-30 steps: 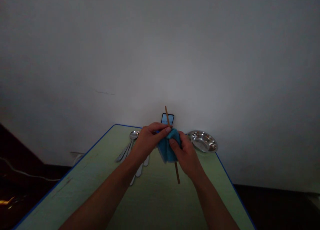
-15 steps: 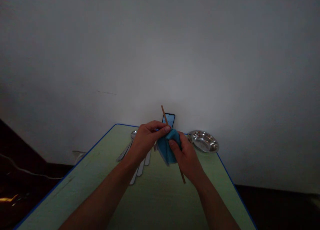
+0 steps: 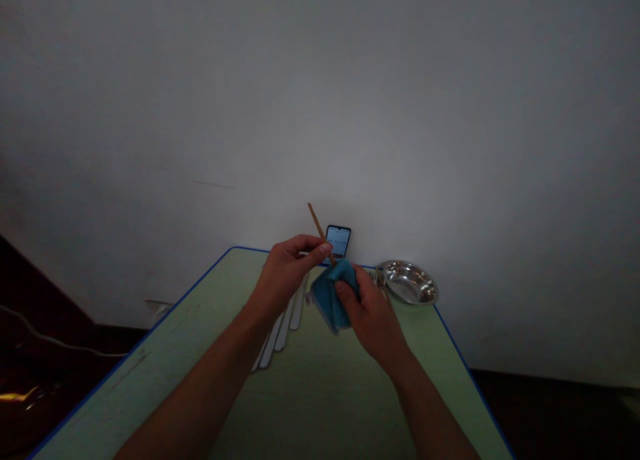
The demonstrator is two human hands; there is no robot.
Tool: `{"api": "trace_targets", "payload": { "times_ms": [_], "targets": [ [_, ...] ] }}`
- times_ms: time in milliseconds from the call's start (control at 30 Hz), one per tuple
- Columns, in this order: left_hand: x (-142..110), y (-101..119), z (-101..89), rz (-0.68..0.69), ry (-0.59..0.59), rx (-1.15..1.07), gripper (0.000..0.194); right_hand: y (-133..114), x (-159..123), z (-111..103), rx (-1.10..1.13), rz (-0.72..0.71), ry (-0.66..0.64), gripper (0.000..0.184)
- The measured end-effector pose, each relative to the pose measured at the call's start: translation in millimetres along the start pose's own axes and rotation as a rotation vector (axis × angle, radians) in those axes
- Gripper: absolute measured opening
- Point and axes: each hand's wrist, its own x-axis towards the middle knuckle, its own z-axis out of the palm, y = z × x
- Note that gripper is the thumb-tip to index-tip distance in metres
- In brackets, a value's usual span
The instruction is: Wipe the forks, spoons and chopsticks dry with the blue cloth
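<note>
My left hand (image 3: 287, 273) is curled around a thin wooden chopstick (image 3: 316, 223), whose upper end sticks out past my fingertips. My right hand (image 3: 371, 312) pinches a folded blue cloth (image 3: 330, 299) at the chopstick's lower part. The cloth hides that lower part, and I cannot see its bottom end. My hands are close together, and my left fingertips sit just above the cloth.
A phone (image 3: 339, 241) stands at the far edge of the blue-edged green table (image 3: 330, 393), against a white wall. A steel bowl (image 3: 407, 282) sits far right. Several metal cutlery handles (image 3: 283, 330) lie under my left hand. A cable (image 3: 55, 340) trails on the dark floor.
The chopstick has tilted further left and risen, and its lower end no longer shows below the cloth. My left hand has moved slightly up and left, and the cloth has slid along the stick.
</note>
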Motion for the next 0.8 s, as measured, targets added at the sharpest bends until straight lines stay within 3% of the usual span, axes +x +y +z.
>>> {"api": "trace_targets", "payload": {
  "times_ms": [800],
  "targets": [
    [2.0,0.5,-3.4,0.016,0.076,0.074,0.022,0.1,-1.2,-2.8,0.004,0.002,-0.026,0.023]
  ]
}}
